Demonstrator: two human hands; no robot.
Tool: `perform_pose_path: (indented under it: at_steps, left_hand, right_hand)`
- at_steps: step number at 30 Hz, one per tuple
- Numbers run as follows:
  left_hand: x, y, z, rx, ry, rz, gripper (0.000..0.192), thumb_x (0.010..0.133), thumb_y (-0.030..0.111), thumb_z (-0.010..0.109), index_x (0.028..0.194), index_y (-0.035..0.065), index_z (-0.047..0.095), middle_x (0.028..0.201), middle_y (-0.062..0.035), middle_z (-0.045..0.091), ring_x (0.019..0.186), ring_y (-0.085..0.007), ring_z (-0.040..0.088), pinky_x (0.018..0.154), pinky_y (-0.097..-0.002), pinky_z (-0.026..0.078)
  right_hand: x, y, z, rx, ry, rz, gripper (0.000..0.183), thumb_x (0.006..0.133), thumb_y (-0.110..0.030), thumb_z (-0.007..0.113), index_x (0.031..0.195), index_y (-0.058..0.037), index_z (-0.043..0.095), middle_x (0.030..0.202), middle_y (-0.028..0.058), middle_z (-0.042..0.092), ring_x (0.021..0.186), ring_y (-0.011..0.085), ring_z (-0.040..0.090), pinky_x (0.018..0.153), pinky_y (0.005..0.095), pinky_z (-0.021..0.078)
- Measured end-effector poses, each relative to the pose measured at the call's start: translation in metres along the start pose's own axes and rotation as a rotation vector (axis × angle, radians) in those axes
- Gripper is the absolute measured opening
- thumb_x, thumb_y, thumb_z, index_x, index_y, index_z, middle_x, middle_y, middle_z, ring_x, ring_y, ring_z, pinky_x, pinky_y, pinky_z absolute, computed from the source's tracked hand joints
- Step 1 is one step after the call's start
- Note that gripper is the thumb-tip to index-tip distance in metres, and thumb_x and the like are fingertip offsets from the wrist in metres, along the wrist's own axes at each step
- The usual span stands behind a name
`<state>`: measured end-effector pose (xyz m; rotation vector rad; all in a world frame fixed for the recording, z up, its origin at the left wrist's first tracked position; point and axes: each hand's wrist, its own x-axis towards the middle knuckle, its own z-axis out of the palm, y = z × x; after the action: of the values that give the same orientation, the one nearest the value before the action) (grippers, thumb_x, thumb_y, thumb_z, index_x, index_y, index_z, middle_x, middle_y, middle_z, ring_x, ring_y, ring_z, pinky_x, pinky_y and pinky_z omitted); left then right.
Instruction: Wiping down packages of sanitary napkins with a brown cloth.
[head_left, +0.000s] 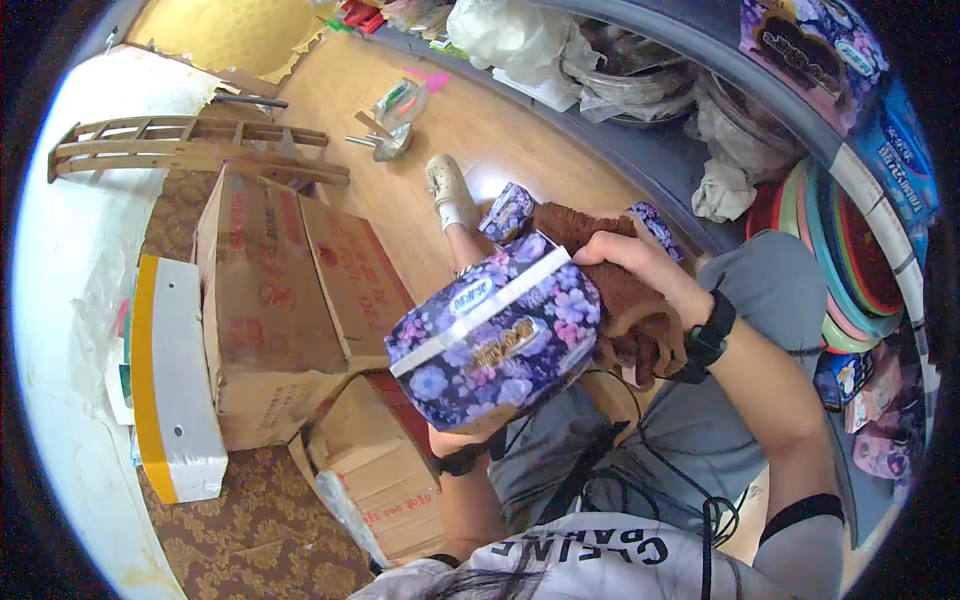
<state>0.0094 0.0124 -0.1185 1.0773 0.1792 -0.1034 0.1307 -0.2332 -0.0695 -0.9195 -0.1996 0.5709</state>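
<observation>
A purple floral soft pack of tissues (495, 330) with a white strip across it lies over my left hand (459, 442). That hand supports it from below, its fingers hidden behind the pack. My right hand (637, 262) grips a bunched brown cloth (634, 300) at the pack's right edge, fingertips close to its upper corner. Part of the cloth hangs down below the wrist. Beyond the held pack, a similar floral pack (508, 212) is near my foot, and another floral pack (657, 226) shows partly behind the cloth.
Large cardboard boxes (274, 307) and a white-and-yellow panel (176, 382) stand to the left. A wooden ladder-like frame (195, 146) lies beyond them. Along the right runs a shelf (630, 157) with bagged pans (637, 82); stacked colored plastic basins (847, 262) stand near my knee. A metal scoop (391, 144) rests on the floor.
</observation>
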Motion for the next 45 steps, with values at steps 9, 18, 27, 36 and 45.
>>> perform_pose_path:
  at_steps: [9, 18, 27, 36, 45]
  left_hand:
    - [0.019, 0.02, -0.003, -0.057, 0.08, 0.211, 0.068, 0.062, 0.009, 0.067, 0.124, 0.0009, 0.042, 0.115, -0.0107, 0.051, 0.105, -0.0215, 0.05, 0.089, -0.0343, 0.041]
    - [0.02, -0.004, 0.009, 0.004, 0.086, 0.07, 0.057, 0.071, 0.004, 0.062, 0.125, -0.0001, 0.041, 0.115, -0.0092, 0.052, 0.106, -0.0191, 0.049, 0.09, -0.0323, 0.04]
    - [0.021, 0.016, 0.0, 0.337, 0.211, 0.309, 0.047, 0.08, -0.001, 0.056, 0.125, -0.0012, 0.041, 0.115, -0.0077, 0.053, 0.107, -0.0167, 0.049, 0.091, -0.0304, 0.04]
    - [0.005, -0.007, 0.012, -0.01, 0.132, 0.12, 0.057, 0.079, 0.023, 0.057, 0.127, 0.0011, 0.035, 0.118, -0.01, 0.051, 0.105, -0.0214, 0.052, 0.089, -0.0351, 0.042]
    - [-0.001, -0.005, 0.024, -0.138, 0.333, 0.25, 0.05, 0.069, 0.03, 0.059, 0.109, 0.0019, 0.051, 0.096, -0.0084, 0.06, 0.083, -0.0219, 0.06, 0.075, -0.0332, 0.049]
  right_hand:
    - [0.009, 0.039, -0.001, -0.438, -0.001, 0.056, 0.032, 0.076, -0.012, 0.061, 0.104, 0.0019, 0.057, 0.092, 0.0026, 0.061, 0.085, 0.0088, 0.055, 0.077, 0.0232, 0.0429]
    - [0.012, 0.031, -0.001, -0.293, -0.024, -0.01, 0.04, 0.075, -0.005, 0.056, 0.113, 0.0035, 0.052, 0.104, 0.0073, 0.06, 0.094, 0.0118, 0.055, 0.083, 0.0247, 0.042]
    - [0.0, 0.021, 0.001, -0.268, 0.048, -0.094, 0.045, 0.07, -0.012, 0.066, 0.11, 0.0046, 0.053, 0.096, 0.0081, 0.059, 0.088, 0.015, 0.056, 0.079, 0.0264, 0.0447]
    - [-0.006, 0.035, 0.013, -0.515, 0.167, -0.436, 0.044, 0.069, -0.01, 0.066, 0.107, 0.0077, 0.053, 0.095, 0.0096, 0.06, 0.086, 0.0158, 0.058, 0.079, 0.0282, 0.0464]
    - [0.0, 0.037, 0.01, -0.671, 0.261, -0.45, 0.033, 0.068, -0.013, 0.063, 0.096, 0.0037, 0.057, 0.08, 0.0116, 0.062, 0.075, 0.0164, 0.061, 0.07, 0.0287, 0.0481]
